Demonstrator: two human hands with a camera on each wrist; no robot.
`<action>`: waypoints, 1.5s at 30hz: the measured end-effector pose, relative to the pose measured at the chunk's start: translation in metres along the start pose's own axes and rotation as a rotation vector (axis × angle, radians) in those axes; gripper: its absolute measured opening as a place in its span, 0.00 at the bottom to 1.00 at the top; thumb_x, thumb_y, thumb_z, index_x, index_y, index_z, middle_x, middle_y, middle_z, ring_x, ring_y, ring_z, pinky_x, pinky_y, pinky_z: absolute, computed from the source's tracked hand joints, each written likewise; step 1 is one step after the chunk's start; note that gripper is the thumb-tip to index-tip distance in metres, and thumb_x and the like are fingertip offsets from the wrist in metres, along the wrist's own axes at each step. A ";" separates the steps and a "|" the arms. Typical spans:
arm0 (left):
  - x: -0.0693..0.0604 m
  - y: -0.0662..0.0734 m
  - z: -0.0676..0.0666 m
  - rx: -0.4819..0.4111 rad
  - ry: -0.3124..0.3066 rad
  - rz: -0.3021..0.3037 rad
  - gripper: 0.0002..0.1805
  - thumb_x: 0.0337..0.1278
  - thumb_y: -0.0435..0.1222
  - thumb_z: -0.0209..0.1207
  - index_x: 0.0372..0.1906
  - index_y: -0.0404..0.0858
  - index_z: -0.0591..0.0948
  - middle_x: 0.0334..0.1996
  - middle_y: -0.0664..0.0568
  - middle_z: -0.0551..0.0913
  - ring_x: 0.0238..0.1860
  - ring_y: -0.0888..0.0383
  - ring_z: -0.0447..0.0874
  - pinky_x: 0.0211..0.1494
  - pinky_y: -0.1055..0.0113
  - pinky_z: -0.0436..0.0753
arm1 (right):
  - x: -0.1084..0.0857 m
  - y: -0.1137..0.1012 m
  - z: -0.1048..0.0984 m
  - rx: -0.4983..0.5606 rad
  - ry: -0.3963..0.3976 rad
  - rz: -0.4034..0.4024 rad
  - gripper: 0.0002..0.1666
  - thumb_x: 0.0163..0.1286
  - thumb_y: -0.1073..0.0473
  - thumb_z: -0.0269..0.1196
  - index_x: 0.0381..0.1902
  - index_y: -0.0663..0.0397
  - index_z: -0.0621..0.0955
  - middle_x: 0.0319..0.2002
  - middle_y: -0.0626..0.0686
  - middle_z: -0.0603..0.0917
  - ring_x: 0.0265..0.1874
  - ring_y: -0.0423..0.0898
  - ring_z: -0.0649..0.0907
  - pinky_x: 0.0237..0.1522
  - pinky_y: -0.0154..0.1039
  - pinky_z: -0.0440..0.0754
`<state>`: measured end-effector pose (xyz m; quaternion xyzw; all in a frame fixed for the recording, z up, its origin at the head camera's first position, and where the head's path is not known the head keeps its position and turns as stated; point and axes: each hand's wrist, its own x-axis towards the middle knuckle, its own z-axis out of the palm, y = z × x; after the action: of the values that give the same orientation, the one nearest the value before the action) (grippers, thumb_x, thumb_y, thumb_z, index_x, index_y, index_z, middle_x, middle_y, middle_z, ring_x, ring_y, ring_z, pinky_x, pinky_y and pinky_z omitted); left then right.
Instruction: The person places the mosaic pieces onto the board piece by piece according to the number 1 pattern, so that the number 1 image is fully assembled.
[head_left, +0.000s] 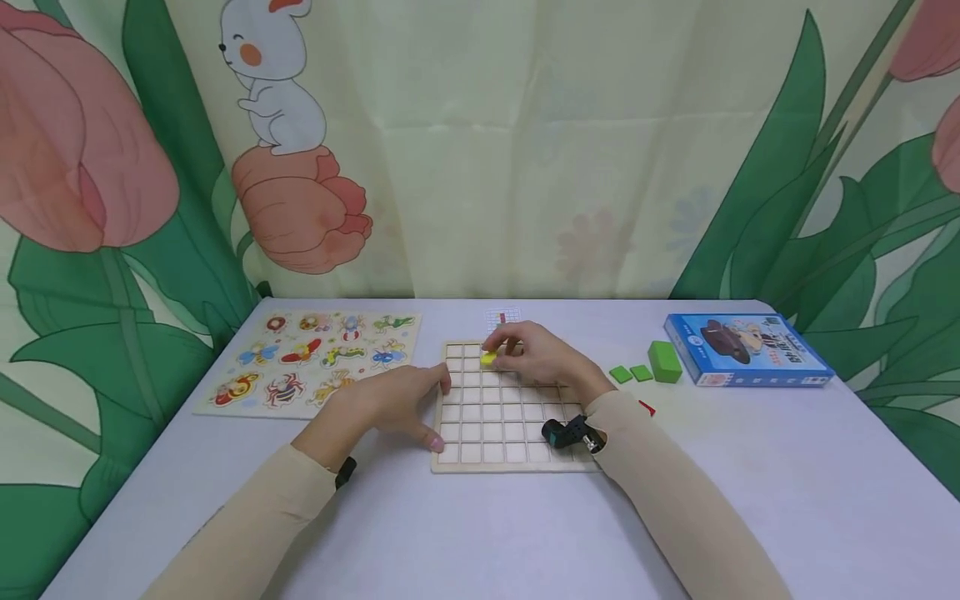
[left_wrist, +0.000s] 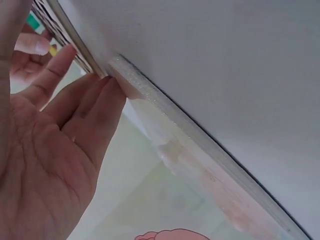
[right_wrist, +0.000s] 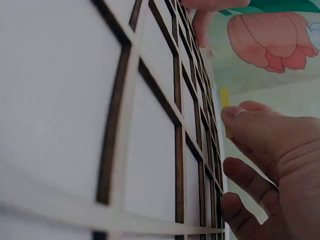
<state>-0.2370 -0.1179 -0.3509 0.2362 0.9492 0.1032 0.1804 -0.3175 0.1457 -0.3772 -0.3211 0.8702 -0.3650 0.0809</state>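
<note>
One grid board, white table, floral curtain

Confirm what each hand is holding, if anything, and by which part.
The right hand pinches a yellow piece near its middle; the far-side contact is hidden. The left hand holds nothing, resting at the left edge of the grid board.

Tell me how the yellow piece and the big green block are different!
The yellow piece is small and thin, while the green block is bigger and chunky. The right hand pinches the yellow piece near the far edge of the grid board, while the green block rests on the table, untouched. Both are brightly coloured.
</note>
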 end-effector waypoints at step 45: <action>0.011 -0.005 0.001 -0.034 -0.003 -0.032 0.59 0.26 0.63 0.82 0.67 0.47 0.64 0.61 0.50 0.76 0.54 0.56 0.75 0.62 0.58 0.75 | -0.048 -0.027 -0.034 -0.290 -0.094 -0.111 0.18 0.74 0.58 0.65 0.60 0.51 0.83 0.58 0.49 0.82 0.55 0.54 0.78 0.53 0.48 0.78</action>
<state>-0.2480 -0.1167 -0.3569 0.2180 0.9507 0.1159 0.1874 -0.2798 0.1808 -0.3389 -0.3937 0.8899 -0.2238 0.0539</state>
